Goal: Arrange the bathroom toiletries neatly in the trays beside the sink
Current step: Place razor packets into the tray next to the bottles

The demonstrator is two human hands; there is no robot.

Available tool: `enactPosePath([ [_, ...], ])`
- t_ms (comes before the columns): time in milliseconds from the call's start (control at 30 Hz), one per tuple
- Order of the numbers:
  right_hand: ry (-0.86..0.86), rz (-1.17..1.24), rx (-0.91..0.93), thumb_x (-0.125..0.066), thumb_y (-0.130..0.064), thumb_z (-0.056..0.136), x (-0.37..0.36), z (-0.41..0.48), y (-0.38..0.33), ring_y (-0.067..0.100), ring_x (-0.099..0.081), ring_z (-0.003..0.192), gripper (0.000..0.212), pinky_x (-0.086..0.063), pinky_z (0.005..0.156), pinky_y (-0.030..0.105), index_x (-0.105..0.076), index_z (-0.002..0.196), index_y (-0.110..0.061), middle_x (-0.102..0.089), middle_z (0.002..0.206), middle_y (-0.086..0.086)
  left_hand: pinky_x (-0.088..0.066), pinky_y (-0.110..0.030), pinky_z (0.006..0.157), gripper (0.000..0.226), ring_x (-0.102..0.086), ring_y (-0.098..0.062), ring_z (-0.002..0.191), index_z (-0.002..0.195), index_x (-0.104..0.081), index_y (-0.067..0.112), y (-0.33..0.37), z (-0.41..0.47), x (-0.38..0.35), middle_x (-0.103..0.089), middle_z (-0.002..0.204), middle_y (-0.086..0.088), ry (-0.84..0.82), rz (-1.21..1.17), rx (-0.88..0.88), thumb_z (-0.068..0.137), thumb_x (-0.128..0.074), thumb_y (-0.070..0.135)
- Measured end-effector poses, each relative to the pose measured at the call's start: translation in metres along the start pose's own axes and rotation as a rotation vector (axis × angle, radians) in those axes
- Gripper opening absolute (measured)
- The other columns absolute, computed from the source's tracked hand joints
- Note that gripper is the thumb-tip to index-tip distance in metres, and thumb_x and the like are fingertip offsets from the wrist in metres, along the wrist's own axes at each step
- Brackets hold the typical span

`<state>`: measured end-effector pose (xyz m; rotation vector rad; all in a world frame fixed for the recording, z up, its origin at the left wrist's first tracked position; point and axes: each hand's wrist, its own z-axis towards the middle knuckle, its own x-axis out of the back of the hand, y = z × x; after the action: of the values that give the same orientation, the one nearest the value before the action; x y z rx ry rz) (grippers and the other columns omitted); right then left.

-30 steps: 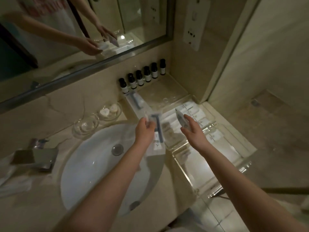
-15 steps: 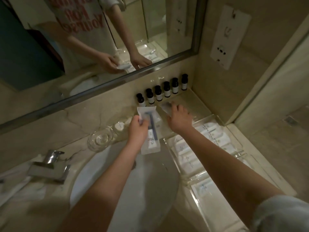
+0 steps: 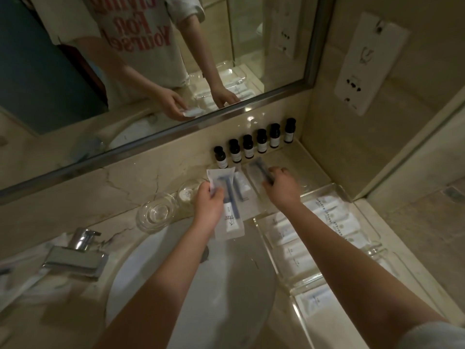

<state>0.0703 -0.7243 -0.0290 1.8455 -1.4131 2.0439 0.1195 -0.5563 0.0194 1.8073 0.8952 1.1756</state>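
Observation:
My left hand [image 3: 208, 204] pinches a clear packet with a dark blue razor [image 3: 230, 210] above the far rim of the sink. Under it on the counter lies a second razor packet [image 3: 242, 188]. My right hand [image 3: 280, 186] grips a third clear packet [image 3: 256, 171] with a dark handle inside, low over the counter just before the row of several small dark bottles [image 3: 261, 141]. A clear tray [image 3: 334, 190] to the right holds several white sachets [image 3: 324, 217] in rows. A second clear tray [image 3: 299, 304] nearer me holds a white sachet.
The white sink basin [image 3: 191, 298] is below my arms, with a chrome tap [image 3: 75, 255] at its left. Two glass dishes [image 3: 156, 212] stand on the counter behind the sink. A mirror [image 3: 151, 71] covers the back wall; a wall with a socket panel [image 3: 364, 64] closes the right.
My right hand has carried its packet from above the trays to the counter in front of the bottles. My left hand has moved forward with its razor packet. The view has tilted up.

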Motion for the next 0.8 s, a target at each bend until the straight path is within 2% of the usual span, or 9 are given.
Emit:
enactPosePath([
  [233, -0.014, -0.029, 0.028, -0.056, -0.029, 0.088, 0.0, 0.0, 0.004, 0.034, -0.053, 0.108, 0.043, -0.045, 0.091, 0.042, -0.05, 0.127, -0.012, -0.054, 0.121, 0.014, -0.037, -0.025, 0.056, 0.009, -0.048, -0.012, 0.066, 0.094, -0.051, 0.01, 0.003, 0.001, -0.002, -0.054, 0.081, -0.001, -0.004, -0.001, 0.016, 0.095, -0.046, 0.017],
  [300, 0.06, -0.055, 0.056, -0.054, -0.029, 0.09, 0.004, -0.004, 0.005, 0.034, -0.05, 0.112, 0.045, -0.044, 0.091, 0.041, -0.048, 0.13, -0.011, -0.053, 0.124, 0.016, -0.039, -0.027, 0.059, 0.01, -0.05, -0.015, 0.069, 0.093, -0.052, 0.011, 0.006, -0.001, -0.003, -0.055, 0.083, -0.002, -0.004, -0.016, 0.022, 0.095, -0.046, 0.018],
  [400, 0.199, 0.221, 0.015, -0.052, -0.03, 0.092, 0.017, -0.018, 0.004, 0.025, -0.054, 0.105, 0.039, -0.046, 0.088, 0.04, -0.051, 0.127, -0.013, -0.057, 0.115, 0.009, -0.046, -0.031, 0.063, 0.01, -0.055, -0.018, 0.073, 0.085, -0.052, 0.02, 0.014, -0.004, -0.004, -0.058, 0.084, -0.002, 0.008, -0.085, 0.03, 0.094, -0.048, 0.019],
  [433, 0.173, 0.38, -0.01, -0.052, -0.032, 0.092, 0.023, -0.026, 0.003, 0.022, -0.057, 0.099, 0.035, -0.048, 0.086, 0.038, -0.054, 0.123, -0.015, -0.06, 0.109, 0.005, -0.047, -0.033, 0.065, 0.01, -0.056, -0.018, 0.074, 0.084, -0.052, 0.02, 0.017, -0.004, -0.004, -0.06, 0.085, -0.003, 0.012, -0.113, 0.025, 0.094, -0.049, 0.019],
  [500, -0.033, 0.662, -0.027, -0.054, -0.035, 0.092, 0.033, -0.044, 0.0, 0.018, -0.061, 0.092, 0.029, -0.05, 0.08, 0.031, -0.059, 0.114, -0.017, -0.064, 0.098, -0.001, -0.048, -0.031, 0.065, 0.007, -0.059, -0.018, 0.074, 0.086, -0.054, 0.018, 0.028, -0.006, -0.007, -0.062, 0.085, -0.003, 0.013, -0.171, 0.005, 0.093, -0.051, 0.017],
  [567, -0.298, 0.749, 0.025, -0.054, -0.034, 0.092, 0.037, -0.059, 0.0, 0.015, -0.062, 0.087, 0.025, -0.049, 0.078, 0.028, -0.064, 0.107, -0.018, -0.067, 0.094, -0.003, -0.049, -0.025, 0.06, 0.009, -0.06, -0.016, 0.071, 0.083, -0.054, 0.017, 0.039, -0.009, -0.014, -0.062, 0.082, -0.001, 0.009, -0.223, -0.012, 0.092, -0.052, 0.016],
  [600, -0.375, 0.775, 0.047, -0.056, -0.033, 0.091, 0.036, -0.063, 0.0, 0.015, -0.063, 0.085, 0.024, -0.05, 0.078, 0.03, -0.066, 0.104, -0.016, -0.068, 0.092, -0.002, -0.048, -0.023, 0.058, 0.012, -0.059, -0.014, 0.069, 0.08, -0.054, 0.018, 0.044, -0.012, -0.019, -0.062, 0.079, 0.0, 0.008, -0.244, -0.019, 0.092, -0.053, 0.016],
  [700, -0.369, 0.885, 0.062, -0.064, -0.029, 0.087, 0.034, -0.067, 0.001, 0.018, -0.064, 0.079, 0.03, -0.053, 0.077, 0.035, -0.066, 0.101, -0.002, -0.067, 0.087, 0.007, -0.046, -0.02, 0.056, 0.014, -0.056, -0.011, 0.066, 0.078, -0.053, 0.019, 0.056, -0.018, -0.035, -0.06, 0.075, 0.002, -0.02, -0.257, -0.043, 0.092, -0.054, 0.017],
  [800, -0.289, 0.883, 0.034, -0.063, -0.023, 0.088, 0.039, -0.064, 0.006, 0.013, -0.062, 0.071, 0.028, -0.053, 0.068, 0.026, -0.065, 0.101, 0.002, -0.063, 0.083, 0.006, -0.046, -0.025, 0.066, 0.006, -0.058, -0.014, 0.076, 0.091, -0.055, 0.015, 0.06, -0.016, -0.046, -0.062, 0.086, -0.001, -0.066, -0.23, -0.05, 0.093, -0.052, 0.02],
])
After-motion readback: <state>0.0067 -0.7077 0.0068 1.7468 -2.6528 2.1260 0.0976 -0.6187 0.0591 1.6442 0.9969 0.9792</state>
